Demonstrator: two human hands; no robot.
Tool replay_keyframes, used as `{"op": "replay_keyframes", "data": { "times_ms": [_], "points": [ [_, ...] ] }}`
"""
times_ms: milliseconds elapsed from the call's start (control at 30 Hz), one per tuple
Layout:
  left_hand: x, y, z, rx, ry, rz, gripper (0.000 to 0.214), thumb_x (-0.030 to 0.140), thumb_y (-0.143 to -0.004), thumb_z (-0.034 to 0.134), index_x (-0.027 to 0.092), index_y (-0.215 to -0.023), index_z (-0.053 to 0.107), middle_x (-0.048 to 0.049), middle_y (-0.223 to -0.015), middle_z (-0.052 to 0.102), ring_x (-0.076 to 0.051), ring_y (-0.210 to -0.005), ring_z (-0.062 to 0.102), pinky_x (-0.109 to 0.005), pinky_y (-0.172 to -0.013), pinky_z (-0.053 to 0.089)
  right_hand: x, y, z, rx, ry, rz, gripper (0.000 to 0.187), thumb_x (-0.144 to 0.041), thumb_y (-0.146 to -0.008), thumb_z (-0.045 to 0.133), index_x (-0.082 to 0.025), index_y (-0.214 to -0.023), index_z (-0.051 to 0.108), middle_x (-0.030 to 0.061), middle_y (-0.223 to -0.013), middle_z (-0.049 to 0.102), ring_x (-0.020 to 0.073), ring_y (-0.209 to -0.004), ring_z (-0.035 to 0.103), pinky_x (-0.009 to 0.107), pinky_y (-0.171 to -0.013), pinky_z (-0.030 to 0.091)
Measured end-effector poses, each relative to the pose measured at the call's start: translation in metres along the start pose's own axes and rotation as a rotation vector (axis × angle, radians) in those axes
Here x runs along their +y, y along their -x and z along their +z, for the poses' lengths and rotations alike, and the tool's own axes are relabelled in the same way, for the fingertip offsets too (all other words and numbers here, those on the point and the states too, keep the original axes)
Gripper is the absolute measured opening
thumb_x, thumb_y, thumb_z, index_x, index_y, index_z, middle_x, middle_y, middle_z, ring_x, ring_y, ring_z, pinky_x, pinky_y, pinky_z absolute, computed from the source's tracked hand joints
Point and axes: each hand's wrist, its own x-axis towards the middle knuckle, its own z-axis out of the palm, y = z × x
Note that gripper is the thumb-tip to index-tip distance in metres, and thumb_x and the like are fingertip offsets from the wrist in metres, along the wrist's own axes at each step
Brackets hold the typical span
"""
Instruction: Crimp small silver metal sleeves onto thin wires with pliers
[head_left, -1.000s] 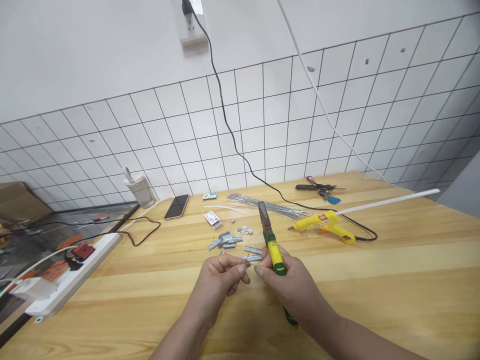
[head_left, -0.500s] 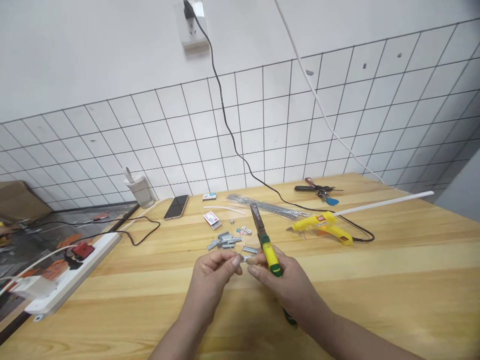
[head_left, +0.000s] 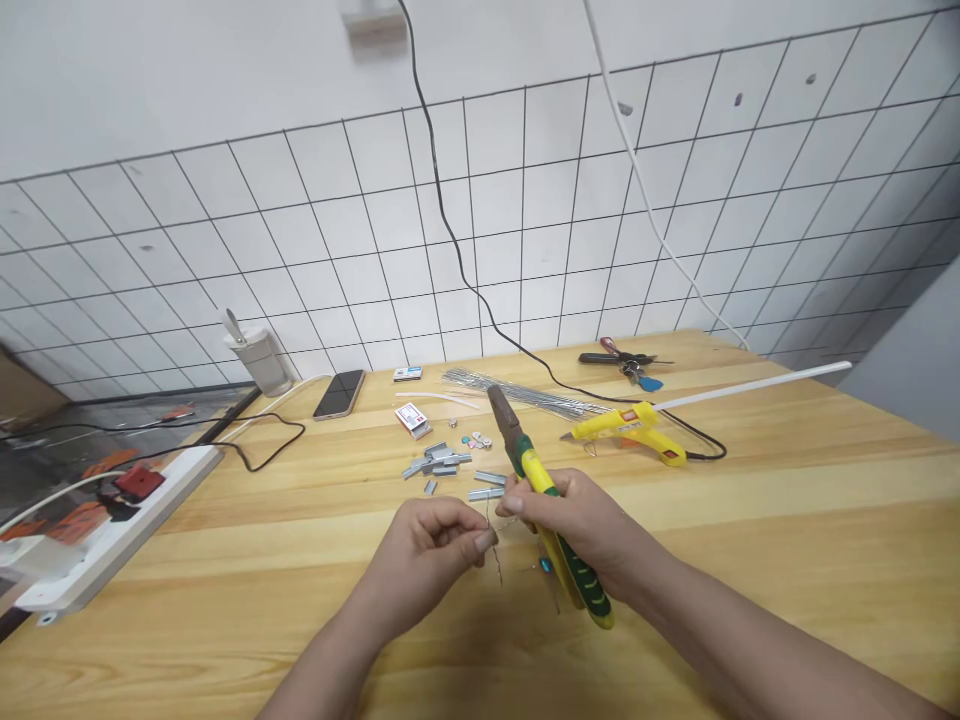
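Observation:
My left hand point(head_left: 431, 548) is closed in a pinch on a thin piece of wire point(head_left: 495, 548) that hangs just above the wooden table point(head_left: 787, 540). My right hand point(head_left: 581, 520) is wrapped round the yellow-and-green handles of a pair of pliers point(head_left: 534, 478), whose dark jaws point up and to the left. The two hands nearly touch at the fingertips. Just beyond them lie several strips of staples point(head_left: 439, 465) and a few small coloured bits point(head_left: 474, 439).
A yellow glue gun point(head_left: 630, 428) with a white glue stick lies right of centre, its black cord running up the tiled wall. Metal rods point(head_left: 525, 392), a staple box point(head_left: 412, 417), a phone point(head_left: 339, 393), keys point(head_left: 626, 362), a white cup point(head_left: 255, 355) and a power strip point(head_left: 105, 520) sit around.
My right hand tilted the pliers so the handles swing down and right. A thin wire now shows hanging from my left pinch. The view shifted slightly downward.

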Motion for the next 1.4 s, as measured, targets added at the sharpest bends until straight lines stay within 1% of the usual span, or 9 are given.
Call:
{"op": "replay_keyframes", "data": {
  "times_ms": [100,233,400,600,733,833,1000,1133,1400],
  "points": [
    [-0.001,0.000,0.001,0.019,-0.062,0.002,0.019,0.030,-0.068,0.065,0.014,-0.059,0.062,0.0008,-0.054,0.052,-0.010,-0.054,0.042,-0.022,-0.051,0.032,0.003,-0.001,-0.001,-0.036,0.025,-0.022,0.031,-0.046,-0.067,0.061,-0.015,-0.071,0.064,-0.0044,-0.055,0.041,0.0092,-0.052,0.039,0.023,-0.050,0.033],
    [-0.001,0.000,0.004,0.011,-0.045,-0.010,0.022,0.033,-0.068,0.064,0.014,-0.057,0.060,0.0029,-0.050,0.045,-0.009,-0.051,0.037,-0.022,-0.049,0.028,0.006,0.000,0.008,0.002,0.107,-0.134,0.019,-0.033,-0.062,0.066,-0.016,-0.067,0.063,0.0000,-0.070,0.055,0.0137,-0.067,0.049,0.024,-0.060,0.038],
    [-0.003,-0.002,0.006,0.039,0.012,-0.060,0.023,0.033,-0.066,0.067,0.014,-0.057,0.060,0.0028,-0.048,0.047,-0.008,-0.050,0.037,-0.022,-0.050,0.027,0.007,0.004,0.020,0.061,0.018,-0.200,0.014,-0.030,-0.062,0.064,-0.016,-0.059,0.061,-0.0003,-0.071,0.053,0.0151,-0.072,0.050,0.027,-0.069,0.039],
    [-0.012,-0.006,0.004,-0.020,0.373,-0.142,0.019,0.031,-0.060,0.073,0.014,-0.059,0.063,0.0009,-0.052,0.054,-0.007,-0.050,0.040,-0.020,-0.049,0.027,0.009,0.004,0.019,0.039,-0.146,-0.183,0.016,-0.030,-0.063,0.065,-0.017,-0.059,0.057,-0.0015,-0.067,0.054,0.0133,-0.067,0.049,0.026,-0.066,0.038],
    [-0.014,-0.005,0.007,-0.056,0.595,-0.162,0.030,0.040,-0.060,0.071,0.014,-0.073,0.069,-0.0067,-0.074,0.062,-0.013,-0.065,0.050,-0.022,-0.053,0.033,0.008,0.002,0.017,0.086,-0.212,-0.181,0.019,-0.033,-0.062,0.066,-0.017,-0.058,0.056,-0.0015,-0.060,0.054,0.0141,-0.064,0.050,0.027,-0.064,0.039],
    [-0.013,-0.004,0.010,-0.029,0.569,-0.180,0.034,0.034,-0.054,0.077,0.014,-0.082,0.071,-0.0107,-0.083,0.067,-0.012,-0.064,0.051,-0.022,-0.054,0.032,0.009,-0.001,0.015,0.120,-0.246,-0.174,0.020,-0.035,-0.063,0.065,-0.016,-0.061,0.056,-0.0023,-0.058,0.052,0.0137,-0.061,0.049,0.028,-0.062,0.038],
    [-0.018,-0.007,0.014,0.115,0.477,-0.237,0.026,0.029,-0.053,0.079,0.014,-0.072,0.070,-0.0061,-0.064,0.068,-0.004,-0.044,0.035,-0.020,-0.045,0.019,0.013,-0.002,0.017,0.166,-0.200,-0.166,0.022,-0.037,-0.063,0.066,-0.016,-0.062,0.057,-0.0018,-0.062,0.052,0.0138,-0.064,0.048,0.027,-0.064,0.037],
    [-0.018,-0.008,0.016,0.137,0.473,-0.247,0.024,0.031,-0.055,0.077,0.013,-0.069,0.067,-0.0024,-0.059,0.065,-0.001,-0.036,0.025,-0.021,-0.041,0.009,0.017,-0.002,0.019,0.150,-0.139,-0.156,0.022,-0.037,-0.065,0.064,-0.016,-0.064,0.058,-0.0017,-0.061,0.053,0.0144,-0.065,0.049,0.028,-0.066,0.038],
    [-0.011,-0.007,0.016,0.173,0.499,-0.191,0.022,0.028,-0.055,0.075,0.012,-0.064,0.062,-0.0048,-0.064,0.068,-0.001,-0.034,0.037,-0.017,-0.034,0.017,0.013,0.000,0.017,0.173,0.040,-0.271,0.013,-0.031,-0.067,0.060,-0.019,-0.063,0.057,-0.0008,-0.063,0.058,0.0163,-0.068,0.054,0.029,-0.070,0.042]
  ]
}}
